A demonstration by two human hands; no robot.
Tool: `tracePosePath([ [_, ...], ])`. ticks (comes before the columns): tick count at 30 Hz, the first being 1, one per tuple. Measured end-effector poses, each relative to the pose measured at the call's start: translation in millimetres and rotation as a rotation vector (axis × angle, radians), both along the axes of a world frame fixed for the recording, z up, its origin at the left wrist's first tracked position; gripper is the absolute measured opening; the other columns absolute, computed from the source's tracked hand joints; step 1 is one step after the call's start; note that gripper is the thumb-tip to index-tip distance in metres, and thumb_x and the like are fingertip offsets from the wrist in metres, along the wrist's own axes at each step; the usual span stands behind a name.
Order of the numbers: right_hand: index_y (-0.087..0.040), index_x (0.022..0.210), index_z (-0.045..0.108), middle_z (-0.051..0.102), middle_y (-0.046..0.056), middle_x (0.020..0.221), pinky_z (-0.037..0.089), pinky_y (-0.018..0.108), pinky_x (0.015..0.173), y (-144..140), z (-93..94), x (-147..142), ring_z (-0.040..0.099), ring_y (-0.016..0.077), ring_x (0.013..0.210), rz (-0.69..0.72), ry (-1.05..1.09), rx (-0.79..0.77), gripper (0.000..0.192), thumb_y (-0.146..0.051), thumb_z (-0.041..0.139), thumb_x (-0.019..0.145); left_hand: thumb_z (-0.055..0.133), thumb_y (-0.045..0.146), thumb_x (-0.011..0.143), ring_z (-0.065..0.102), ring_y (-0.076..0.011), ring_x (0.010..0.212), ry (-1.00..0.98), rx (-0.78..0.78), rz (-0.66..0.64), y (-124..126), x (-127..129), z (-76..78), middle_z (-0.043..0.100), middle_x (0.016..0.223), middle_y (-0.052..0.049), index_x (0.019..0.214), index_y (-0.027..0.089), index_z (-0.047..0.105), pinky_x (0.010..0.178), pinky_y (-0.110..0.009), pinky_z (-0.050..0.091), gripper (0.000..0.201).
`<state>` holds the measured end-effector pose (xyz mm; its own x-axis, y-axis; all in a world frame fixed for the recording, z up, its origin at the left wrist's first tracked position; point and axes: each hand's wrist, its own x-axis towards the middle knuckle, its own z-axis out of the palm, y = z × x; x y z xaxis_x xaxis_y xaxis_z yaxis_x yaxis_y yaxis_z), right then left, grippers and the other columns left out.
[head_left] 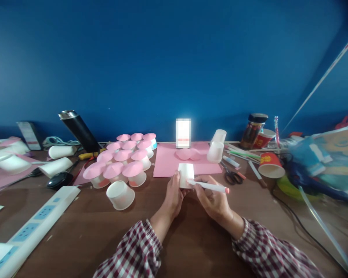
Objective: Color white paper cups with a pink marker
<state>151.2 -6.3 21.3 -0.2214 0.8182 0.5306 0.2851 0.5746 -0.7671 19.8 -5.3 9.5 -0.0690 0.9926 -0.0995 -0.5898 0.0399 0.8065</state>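
White tapered paper cup (186,174) sat just below frame centre, clamped in my left hand (174,195); my right hand (213,200) pinched a slim, pink-ended white marker (213,187) against it. Risk noted: slack left grip could let the cup twist.

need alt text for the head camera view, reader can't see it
A person's left hand holds a white cup while the right hand holds a marker pointed at its side. On the brown table, cups with pink tops stand left, pink paper lies behind, and scissors lie right.
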Motion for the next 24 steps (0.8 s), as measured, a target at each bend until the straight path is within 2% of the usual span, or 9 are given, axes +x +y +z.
tracePosePath([
  [8,-0.019,0.096,0.058,0.065,0.007,0.087,0.053,0.026,0.064,1.4,-0.6,0.7,0.064,0.0178,0.076,0.012,-0.048,0.028,0.012,-0.019,0.054,0.085,0.054,0.058,0.076,0.057,-0.0159,0.071,-0.004,-0.013,0.008,0.9,0.8,0.1,0.061,0.08,-0.006,0.09,0.014,0.06,0.067,-0.029,0.045,0.047],
  [15,-0.019,0.088,0.057,0.062,0.003,0.076,0.05,0.025,0.059,-1.3,5.4,0.3,0.059,0.0141,0.063,0.034,-0.046,0.056,0.006,-0.018,0.055,0.082,0.049,0.06,0.078,0.052,-0.0135,0.065,0.047,-0.037,0.017,-1.2,-0.1,3.5,0.055,0.07,-0.002,0.08,0.016,0.055,0.062,-0.027,0.045,0.044],
  [19,-0.019,0.087,0.057,0.062,0.003,0.075,0.05,0.024,0.057,-1.7,5.9,-0.4,0.059,0.0138,0.062,0.029,-0.042,0.059,0.006,-0.017,0.055,0.082,0.053,0.058,0.076,0.051,-0.013,0.064,0.095,-0.025,0.051,-3.1,-0.4,6.9,0.056,0.072,-0.002,0.084,0.018,0.056,0.059,-0.026,0.043,0.041],
  [24,-0.019,0.094,0.058,0.066,0.005,0.084,0.052,0.025,0.063,-0.5,1.9,-0.9,0.064,0.0165,0.072,0.004,-0.006,0.015,0.011,-0.018,0.054,0.084,0.047,0.06,0.079,0.054,-0.0153,0.071,0.032,-0.001,-0.001,-1.1,0.0,0.4,0.059,0.079,-0.005,0.091,0.015,0.059,0.065,-0.027,0.044,0.048],
])
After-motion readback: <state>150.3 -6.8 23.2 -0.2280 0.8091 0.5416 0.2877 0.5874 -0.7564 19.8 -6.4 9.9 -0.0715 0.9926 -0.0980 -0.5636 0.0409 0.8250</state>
